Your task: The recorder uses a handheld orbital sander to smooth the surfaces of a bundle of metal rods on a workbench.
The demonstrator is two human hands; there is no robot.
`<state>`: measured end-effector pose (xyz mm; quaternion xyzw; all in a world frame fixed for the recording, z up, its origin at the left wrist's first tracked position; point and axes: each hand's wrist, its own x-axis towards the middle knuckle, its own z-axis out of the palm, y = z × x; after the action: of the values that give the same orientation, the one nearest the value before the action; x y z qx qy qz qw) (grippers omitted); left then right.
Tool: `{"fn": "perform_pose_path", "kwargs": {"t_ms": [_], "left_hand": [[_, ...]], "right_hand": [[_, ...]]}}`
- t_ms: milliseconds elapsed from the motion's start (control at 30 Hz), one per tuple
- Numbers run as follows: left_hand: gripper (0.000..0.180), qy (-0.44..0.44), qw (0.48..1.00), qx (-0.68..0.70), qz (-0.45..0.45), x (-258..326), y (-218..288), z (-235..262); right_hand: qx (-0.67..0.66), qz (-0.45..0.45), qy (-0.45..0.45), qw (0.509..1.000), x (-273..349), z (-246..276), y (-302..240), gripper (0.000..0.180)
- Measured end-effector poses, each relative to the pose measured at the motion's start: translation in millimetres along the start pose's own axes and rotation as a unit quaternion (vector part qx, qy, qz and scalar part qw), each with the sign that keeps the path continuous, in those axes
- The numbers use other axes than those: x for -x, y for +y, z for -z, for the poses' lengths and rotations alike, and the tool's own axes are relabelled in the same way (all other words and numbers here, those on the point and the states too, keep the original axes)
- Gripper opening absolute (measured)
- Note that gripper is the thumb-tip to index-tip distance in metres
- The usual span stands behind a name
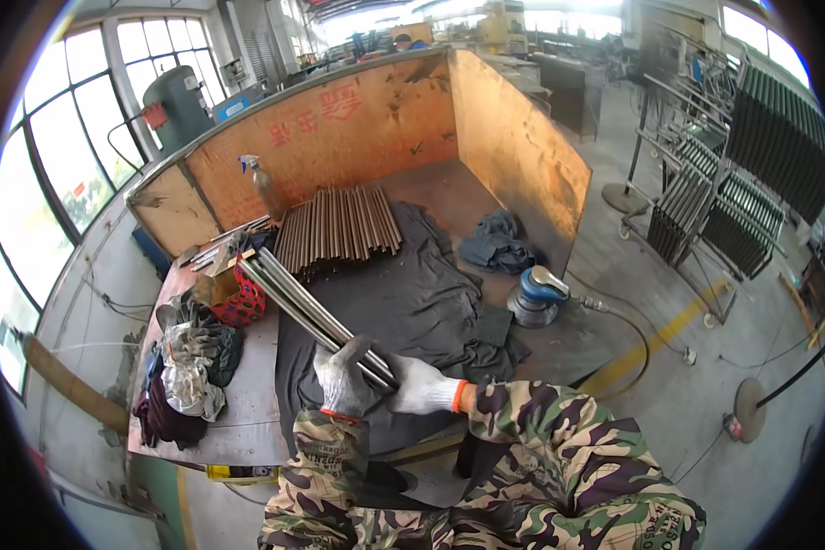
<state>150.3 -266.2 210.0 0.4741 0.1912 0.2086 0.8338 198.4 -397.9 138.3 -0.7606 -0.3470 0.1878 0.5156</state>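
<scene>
Both my hands wear pale work gloves with orange cuffs. A bundle of shiny metal tubes (pixel 304 307) slants over the dark cloth (pixel 412 302), its far ends pointing up and left. My left hand (pixel 342 376) is wrapped round the bundle near its lower end. Just to the right, my right hand (pixel 422 385) closes on the bottom end of the same tubes, its fingertips partly hidden. Beyond them a row of brownish metal tubes (pixel 339 227) lies side by side on the cloth.
A blue air sander (pixel 538 295) with a hose stands at the right, near a crumpled dark rag (pixel 497 242). On the left lie a glove pile (pixel 191 362) and a red patterned box (pixel 240 302). A spray bottle (pixel 262 186) stands by the wooden back panel (pixel 339 119).
</scene>
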Motion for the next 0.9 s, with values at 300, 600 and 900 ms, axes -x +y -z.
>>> {"fn": "perform_pose_path", "kwargs": {"t_ms": [300,600,900], "left_hand": [[0.038,-0.056,0.954,-0.163,-0.244,-38.7,-9.5,-6.4],[0.039,-0.016,0.942,-0.283,-0.180,-26.5,-58.9,-13.1],[0.005,0.010,0.983,-0.112,-0.145,-30.3,-43.7,8.4]], "right_hand": [[-0.415,-0.025,0.029,0.909,-66.1,-32.0,35.0,0.051],[-0.015,-0.090,0.042,0.995,-42.7,0.7,53.1,0.053],[0.079,-0.082,0.029,0.993,-38.9,-5.2,18.8,0.043]]}}
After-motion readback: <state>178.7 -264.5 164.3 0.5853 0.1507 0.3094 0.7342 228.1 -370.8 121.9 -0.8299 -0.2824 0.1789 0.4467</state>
